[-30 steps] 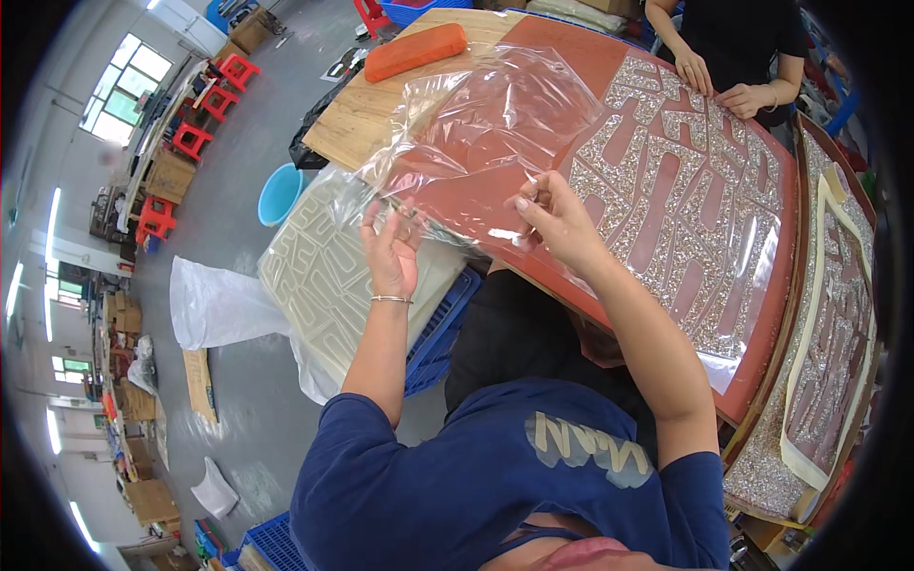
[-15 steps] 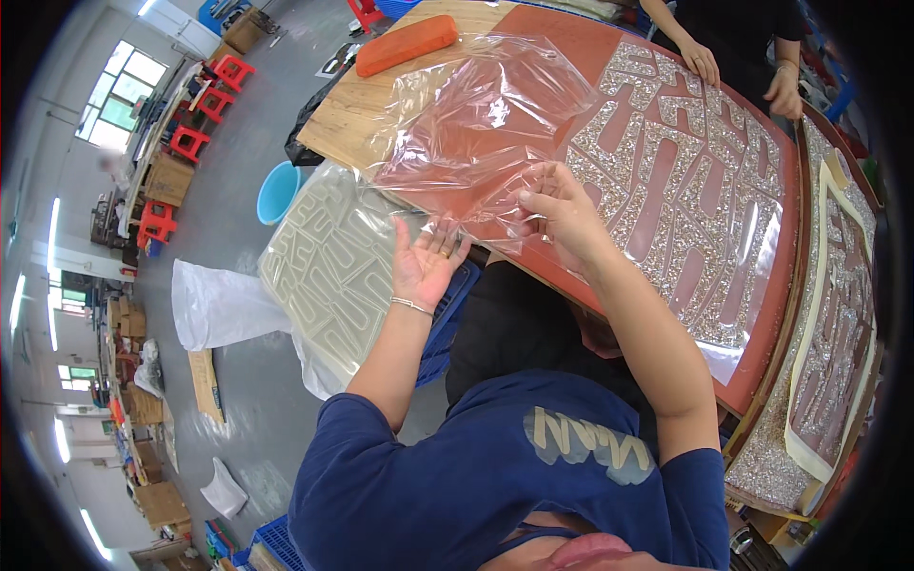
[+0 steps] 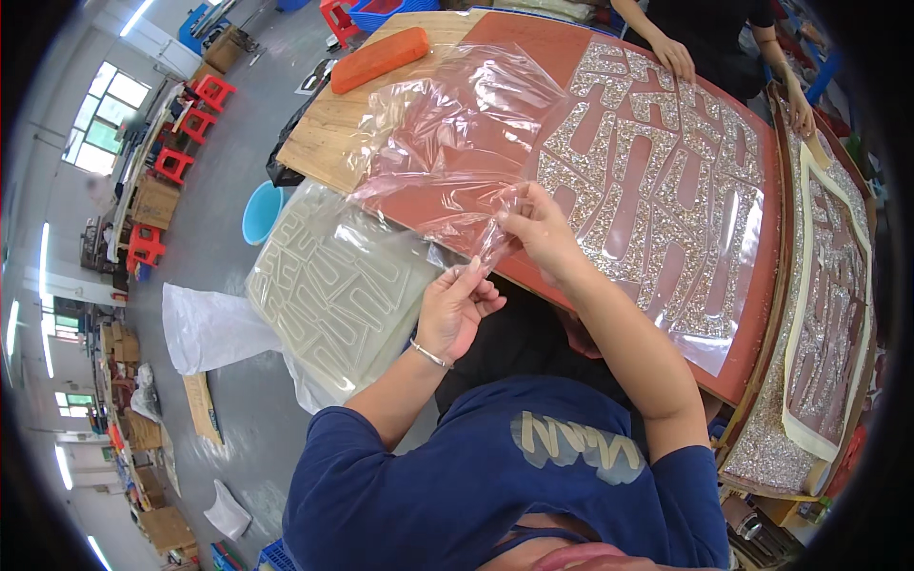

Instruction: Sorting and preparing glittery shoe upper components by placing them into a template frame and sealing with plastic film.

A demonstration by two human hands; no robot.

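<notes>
A crinkled sheet of clear plastic film (image 3: pixel 447 143) lies over the wooden board and the red mat (image 3: pixel 519 38), its near corner lifted. My right hand (image 3: pixel 541 230) pinches that corner between thumb and fingers. Just below, my left hand (image 3: pixel 459 312), with a bracelet at the wrist, has its thumb and fingers closed at the film's lower tip. To the right on the mat lies a clear sheet with a glittery crystal pattern (image 3: pixel 657 190) and bare elongated shapes. Left of my hands rests a stack of translucent sheets (image 3: pixel 333 285) with similar outlined shapes.
An orange-red block (image 3: pixel 381 59) sits on the wooden board (image 3: pixel 314 143). Across the table, a co-worker's hand (image 3: pixel 674 59) touches the patterned sheet; the other (image 3: pixel 800 112) is at a glitter-filled tray with a cream frame (image 3: pixel 795 409). A blue bucket (image 3: pixel 262 214) stands on the floor.
My left hand has gone from open, palm up, to closed at the film's corner. My right hand has shifted slightly down-left with the film. The co-worker's farther-right hand has moved toward the cream frame.
</notes>
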